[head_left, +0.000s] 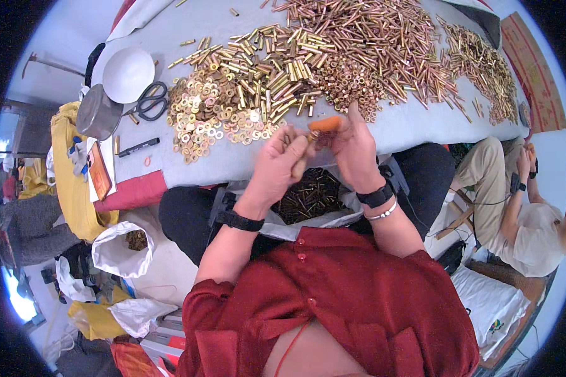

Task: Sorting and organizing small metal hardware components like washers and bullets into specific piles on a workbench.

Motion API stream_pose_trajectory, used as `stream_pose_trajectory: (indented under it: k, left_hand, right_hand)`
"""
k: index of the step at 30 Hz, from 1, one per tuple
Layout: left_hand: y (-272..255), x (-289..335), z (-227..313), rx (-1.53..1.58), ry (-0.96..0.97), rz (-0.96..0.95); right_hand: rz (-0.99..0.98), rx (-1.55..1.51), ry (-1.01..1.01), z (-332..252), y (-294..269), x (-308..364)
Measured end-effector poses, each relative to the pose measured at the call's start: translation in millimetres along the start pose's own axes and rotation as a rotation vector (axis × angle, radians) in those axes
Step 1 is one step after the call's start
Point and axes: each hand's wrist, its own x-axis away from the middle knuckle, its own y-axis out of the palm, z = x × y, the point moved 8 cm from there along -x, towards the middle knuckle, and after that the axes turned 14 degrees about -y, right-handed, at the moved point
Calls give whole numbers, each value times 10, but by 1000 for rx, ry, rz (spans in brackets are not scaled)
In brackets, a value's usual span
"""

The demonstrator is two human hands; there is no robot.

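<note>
My left hand and my right hand meet at the table's near edge, both closed in a pinch. Between their fingertips is a small brass-coloured fastener, mostly hidden by the fingers. An orange finger cover sits on a finger of my right hand. Just beyond lie a heap of flat washers, a pile of metal sleeves, a mound of nuts and a wide spread of long threaded rods or bolts. Below my hands, an open white bag in my lap holds dark-gold metal pieces.
At the table's left are a white bowl, a metal pot, black scissors, a black marker and an orange-backed phone. A white sack stands on the floor. A co-worker sits at the right, beside smaller gold parts.
</note>
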Motion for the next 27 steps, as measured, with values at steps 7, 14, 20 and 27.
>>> stream_pose_trajectory:
  k: [7, 14, 20, 27]
  left_hand:
    - [-65, 80, 8, -493, -124, 179]
    - [-159, 118, 81, -564, -178, 207]
    - [-262, 155, 245, -403, -4, 329]
    - [-125, 175, 73, -442, -171, 313]
  right_hand:
    - [78, 948, -413, -278, -100, -170]
    - [-15, 1600, -693, -120, 177, -375]
    - [8, 1370, -663, -217, 87, -311]
    - [-49, 464, -308, -164, 33, 51]
